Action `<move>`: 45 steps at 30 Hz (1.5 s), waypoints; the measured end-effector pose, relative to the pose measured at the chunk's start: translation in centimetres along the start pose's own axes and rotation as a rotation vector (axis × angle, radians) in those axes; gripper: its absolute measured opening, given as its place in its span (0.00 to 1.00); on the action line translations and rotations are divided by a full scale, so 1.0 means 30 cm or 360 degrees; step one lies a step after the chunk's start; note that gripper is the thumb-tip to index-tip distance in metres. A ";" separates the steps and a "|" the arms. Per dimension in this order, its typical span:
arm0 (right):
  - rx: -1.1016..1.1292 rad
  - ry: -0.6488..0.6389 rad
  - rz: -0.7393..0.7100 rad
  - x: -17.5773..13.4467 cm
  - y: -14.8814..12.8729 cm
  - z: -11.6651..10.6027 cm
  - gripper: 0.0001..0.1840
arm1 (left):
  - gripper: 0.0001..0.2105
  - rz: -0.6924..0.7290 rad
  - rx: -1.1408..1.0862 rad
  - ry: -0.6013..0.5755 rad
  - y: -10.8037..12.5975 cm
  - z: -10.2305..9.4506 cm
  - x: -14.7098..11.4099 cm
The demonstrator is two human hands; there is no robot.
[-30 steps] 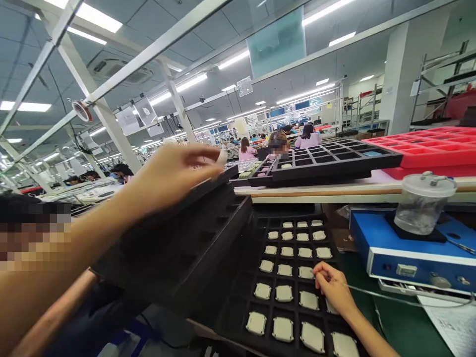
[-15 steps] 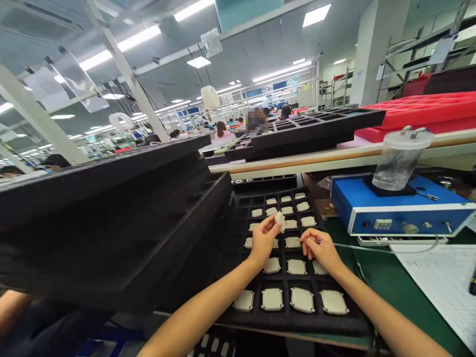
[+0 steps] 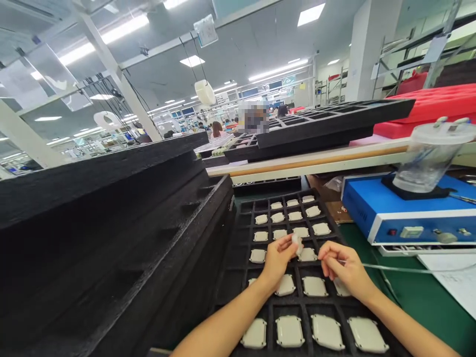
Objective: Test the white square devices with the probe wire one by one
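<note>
My left hand (image 3: 278,263) pinches a small white plastic part (image 3: 297,243) between thumb and fingertips, tilted up above the black foam tray (image 3: 227,286). The tray's compartments hold rows of white squarish casings (image 3: 314,286) with small corner tabs. Just right of the part, my right hand (image 3: 344,270) has its fingers closed round a thin tool, mostly hidden in the grip. A clear tube (image 3: 401,269) runs from that hand to the right. The tool's tip, near the white part, is too small to make out. The two hands are apart.
A big black foam tray (image 3: 122,248) leans along the left. At the right stands a blue box (image 3: 366,191) with gauge and knobs, a clear container (image 3: 427,163) on top. Papers (image 3: 453,282) lie below it. More black trays (image 3: 320,126) and red trays (image 3: 435,106) fill the shelf ahead.
The view has shifted closer to the tray, so both hands appear lower and further right. My left hand still pinches the white part, and my right hand keeps hold of the thin tool.
</note>
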State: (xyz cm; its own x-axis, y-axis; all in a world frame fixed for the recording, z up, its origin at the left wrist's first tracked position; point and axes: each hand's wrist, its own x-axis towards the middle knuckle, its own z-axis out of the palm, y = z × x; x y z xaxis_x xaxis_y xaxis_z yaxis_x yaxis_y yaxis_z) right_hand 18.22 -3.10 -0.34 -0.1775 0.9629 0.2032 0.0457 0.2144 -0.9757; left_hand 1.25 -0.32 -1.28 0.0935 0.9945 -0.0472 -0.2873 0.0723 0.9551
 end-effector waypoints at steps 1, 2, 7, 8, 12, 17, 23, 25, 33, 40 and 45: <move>-0.0002 0.0005 -0.0009 0.001 -0.001 0.000 0.07 | 0.21 0.0006 0.0001 -0.0007 0.000 0.000 -0.001; 0.0000 0.0010 -0.0016 0.002 -0.002 0.000 0.07 | 0.21 0.0011 0.0001 -0.0015 0.001 0.000 -0.002; 0.0018 -0.0008 -0.0048 -0.001 -0.001 -0.007 0.06 | 0.21 -0.0043 -0.0037 -0.0098 0.004 0.007 -0.014; 0.0016 -0.0013 -0.0071 -0.003 -0.001 -0.009 0.06 | 0.21 -0.0069 -0.0061 -0.0122 0.004 0.010 -0.017; 0.0040 0.0006 -0.0172 -0.010 -0.006 -0.015 0.04 | 0.19 -0.0193 -0.0181 -0.0237 0.004 0.015 -0.014; 0.0053 0.0159 -0.0220 -0.003 -0.016 -0.010 0.04 | 0.14 -0.0174 -0.0167 -0.0355 0.003 0.013 -0.007; -0.0027 0.0194 -0.0170 0.004 -0.016 -0.009 0.04 | 0.17 -0.0144 -0.0096 -0.0355 -0.001 0.020 -0.010; -0.0026 0.0194 -0.0159 0.005 -0.016 -0.010 0.04 | 0.20 -0.0153 -0.0055 -0.0327 -0.004 0.019 -0.008; -0.0028 0.0203 -0.0135 0.006 -0.023 -0.011 0.05 | 0.13 0.0400 0.1042 -0.0004 0.017 0.005 -0.027; -0.0093 0.0182 -0.0121 0.008 -0.017 -0.010 0.05 | 0.15 0.0471 0.1496 -0.0009 0.028 -0.007 -0.034; -0.0148 0.0157 -0.0142 0.008 -0.010 -0.008 0.05 | 0.17 0.0580 0.1554 -0.0142 0.023 -0.001 -0.037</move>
State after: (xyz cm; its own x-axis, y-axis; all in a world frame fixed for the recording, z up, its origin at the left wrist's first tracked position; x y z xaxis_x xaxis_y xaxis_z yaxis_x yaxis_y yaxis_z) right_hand 18.39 -2.90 0.01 -0.0878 0.9498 0.3002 0.1257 0.3095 -0.9426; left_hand 0.91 -1.37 -0.58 0.2372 0.9318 0.2749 0.5793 -0.3628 0.7300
